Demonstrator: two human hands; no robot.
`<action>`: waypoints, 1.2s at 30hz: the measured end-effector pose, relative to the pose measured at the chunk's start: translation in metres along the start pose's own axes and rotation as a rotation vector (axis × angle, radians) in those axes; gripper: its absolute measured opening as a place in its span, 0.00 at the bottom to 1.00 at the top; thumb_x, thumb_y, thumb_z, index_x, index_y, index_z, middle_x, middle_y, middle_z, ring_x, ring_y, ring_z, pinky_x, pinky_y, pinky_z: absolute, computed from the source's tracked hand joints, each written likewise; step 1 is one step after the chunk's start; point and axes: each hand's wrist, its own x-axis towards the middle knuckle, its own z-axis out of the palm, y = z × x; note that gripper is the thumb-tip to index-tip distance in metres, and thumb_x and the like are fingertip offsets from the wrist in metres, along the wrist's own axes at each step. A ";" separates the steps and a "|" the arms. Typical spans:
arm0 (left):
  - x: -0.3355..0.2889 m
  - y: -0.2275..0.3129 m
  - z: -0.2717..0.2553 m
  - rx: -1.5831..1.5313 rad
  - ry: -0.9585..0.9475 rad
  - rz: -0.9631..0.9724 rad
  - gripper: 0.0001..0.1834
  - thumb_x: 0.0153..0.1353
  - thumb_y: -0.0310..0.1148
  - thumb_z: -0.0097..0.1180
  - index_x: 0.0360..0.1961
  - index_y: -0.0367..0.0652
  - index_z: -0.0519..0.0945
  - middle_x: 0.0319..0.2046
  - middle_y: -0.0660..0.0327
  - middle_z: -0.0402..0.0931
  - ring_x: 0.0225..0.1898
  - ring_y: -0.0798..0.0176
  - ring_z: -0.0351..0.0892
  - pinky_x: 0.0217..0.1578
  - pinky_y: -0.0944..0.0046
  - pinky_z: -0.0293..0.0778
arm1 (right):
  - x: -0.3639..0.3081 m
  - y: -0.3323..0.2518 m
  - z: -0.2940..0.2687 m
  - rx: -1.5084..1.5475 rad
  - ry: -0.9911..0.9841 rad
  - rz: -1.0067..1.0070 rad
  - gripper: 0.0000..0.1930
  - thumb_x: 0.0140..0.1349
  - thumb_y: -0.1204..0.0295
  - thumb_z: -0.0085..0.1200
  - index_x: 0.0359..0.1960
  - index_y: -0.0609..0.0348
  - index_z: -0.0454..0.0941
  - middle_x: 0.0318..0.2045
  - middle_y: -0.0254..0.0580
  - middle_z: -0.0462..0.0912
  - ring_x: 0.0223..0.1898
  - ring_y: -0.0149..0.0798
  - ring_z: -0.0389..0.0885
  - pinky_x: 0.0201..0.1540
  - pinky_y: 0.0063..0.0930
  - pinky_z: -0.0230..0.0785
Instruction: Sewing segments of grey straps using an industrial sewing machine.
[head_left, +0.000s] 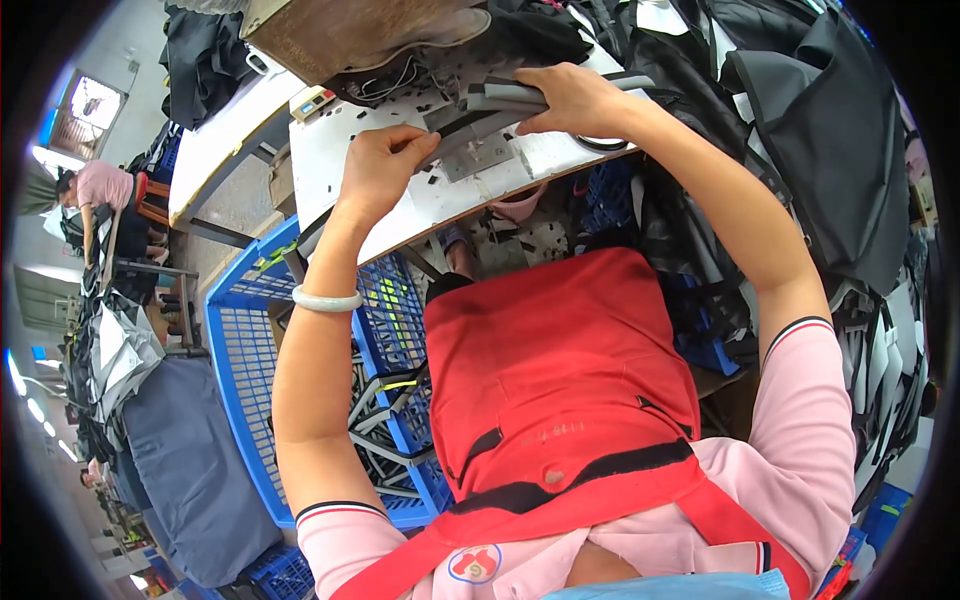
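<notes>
My left hand (378, 172) pinches one end of a grey and black fabric strip (488, 124) between thumb and fingertips. The strip runs to the right across a metal plate (478, 158) set into the white sewing table (345, 180). At its other end, my right hand (578, 102) grips the strip together with grey folded strips, thumb below and fingers on top. Just beyond the hands stands a worn, brownish sewing machine (335, 38), whose needle area is hard to make out. Small black scraps lie around the plate.
A blue plastic basket (238, 300) holding grey-black strips stands below the table's left side. Black fabric pieces (835, 130) are heaped at the right. A small box with coloured buttons (313, 103) sits at the table's left corner. Another person (105, 188) bends over work at the far left.
</notes>
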 end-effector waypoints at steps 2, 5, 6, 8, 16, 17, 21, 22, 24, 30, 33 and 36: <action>0.003 -0.001 -0.002 0.004 0.000 -0.001 0.14 0.60 0.36 0.61 0.35 0.32 0.84 0.20 0.62 0.78 0.23 0.73 0.70 0.27 0.70 0.68 | 0.004 0.001 0.001 0.009 0.019 -0.018 0.37 0.49 0.56 0.66 0.57 0.70 0.70 0.40 0.65 0.80 0.45 0.59 0.79 0.50 0.40 0.70; 0.007 -0.003 -0.003 0.033 0.015 -0.023 0.14 0.60 0.36 0.61 0.35 0.32 0.84 0.20 0.63 0.77 0.23 0.74 0.70 0.26 0.71 0.67 | 0.011 0.005 0.004 0.031 0.016 -0.014 0.38 0.49 0.56 0.66 0.57 0.71 0.69 0.42 0.65 0.80 0.45 0.58 0.79 0.50 0.38 0.70; 0.008 -0.004 -0.003 0.006 0.025 -0.021 0.14 0.61 0.37 0.61 0.35 0.33 0.84 0.19 0.64 0.77 0.22 0.74 0.69 0.25 0.71 0.66 | 0.011 0.007 0.005 0.031 0.015 -0.013 0.38 0.49 0.56 0.66 0.57 0.71 0.69 0.42 0.65 0.80 0.45 0.58 0.79 0.50 0.38 0.70; 0.010 -0.006 -0.004 -0.023 0.035 -0.019 0.14 0.61 0.37 0.61 0.35 0.34 0.84 0.19 0.65 0.76 0.22 0.75 0.68 0.24 0.71 0.65 | 0.012 0.008 0.007 0.013 0.133 -0.060 0.39 0.49 0.57 0.66 0.58 0.71 0.69 0.44 0.65 0.79 0.47 0.56 0.79 0.52 0.36 0.70; 0.025 -0.019 -0.007 -0.091 0.032 -0.079 0.15 0.61 0.39 0.62 0.36 0.36 0.85 0.19 0.67 0.74 0.19 0.75 0.65 0.21 0.72 0.62 | 0.022 0.009 0.008 0.035 0.120 -0.022 0.40 0.48 0.56 0.66 0.59 0.71 0.68 0.47 0.65 0.79 0.49 0.55 0.79 0.55 0.35 0.68; 0.024 -0.016 -0.006 -0.092 0.031 -0.077 0.15 0.61 0.39 0.62 0.36 0.36 0.85 0.19 0.67 0.74 0.19 0.75 0.65 0.21 0.72 0.62 | 0.022 0.008 0.007 0.035 0.131 -0.010 0.40 0.48 0.56 0.66 0.59 0.71 0.68 0.47 0.64 0.79 0.49 0.55 0.79 0.55 0.35 0.68; 0.013 -0.010 -0.006 -0.124 0.037 -0.093 0.15 0.61 0.39 0.61 0.36 0.36 0.85 0.19 0.67 0.74 0.20 0.75 0.66 0.22 0.73 0.62 | 0.011 0.004 0.002 0.033 0.097 0.026 0.39 0.49 0.56 0.66 0.58 0.70 0.69 0.46 0.64 0.79 0.48 0.54 0.79 0.54 0.36 0.69; 0.012 -0.010 -0.008 -0.144 0.032 -0.086 0.15 0.62 0.39 0.61 0.36 0.35 0.85 0.19 0.67 0.75 0.20 0.76 0.66 0.22 0.74 0.62 | 0.009 0.002 0.001 0.034 0.118 0.014 0.38 0.50 0.55 0.65 0.58 0.69 0.69 0.44 0.63 0.80 0.47 0.55 0.80 0.52 0.37 0.69; 0.013 -0.018 -0.015 -0.184 0.092 -0.076 0.15 0.62 0.39 0.61 0.36 0.35 0.85 0.19 0.67 0.75 0.20 0.76 0.67 0.22 0.74 0.62 | 0.005 0.006 -0.003 0.034 0.140 -0.002 0.36 0.51 0.55 0.65 0.57 0.68 0.70 0.43 0.63 0.80 0.45 0.55 0.80 0.50 0.37 0.70; -0.002 -0.025 -0.022 0.099 -0.032 -0.043 0.14 0.61 0.36 0.60 0.37 0.34 0.84 0.25 0.62 0.80 0.23 0.70 0.74 0.25 0.72 0.70 | -0.032 -0.039 0.015 -0.011 0.125 -0.279 0.18 0.50 0.69 0.63 0.43 0.59 0.75 0.40 0.52 0.80 0.45 0.53 0.79 0.46 0.40 0.72; -0.005 0.017 0.012 -0.089 -0.221 -0.100 0.14 0.62 0.38 0.60 0.38 0.36 0.83 0.27 0.65 0.79 0.25 0.73 0.73 0.26 0.72 0.70 | -0.052 -0.092 0.065 -0.149 0.219 -0.795 0.10 0.52 0.72 0.53 0.37 0.56 0.73 0.50 0.46 0.77 0.54 0.43 0.75 0.56 0.35 0.69; -0.006 0.025 0.035 -0.219 -0.210 -0.059 0.16 0.62 0.40 0.60 0.38 0.35 0.83 0.26 0.65 0.79 0.25 0.73 0.73 0.27 0.71 0.70 | -0.049 -0.115 0.077 -0.315 0.008 -0.665 0.09 0.55 0.70 0.50 0.37 0.56 0.73 0.40 0.43 0.79 0.47 0.41 0.77 0.56 0.34 0.66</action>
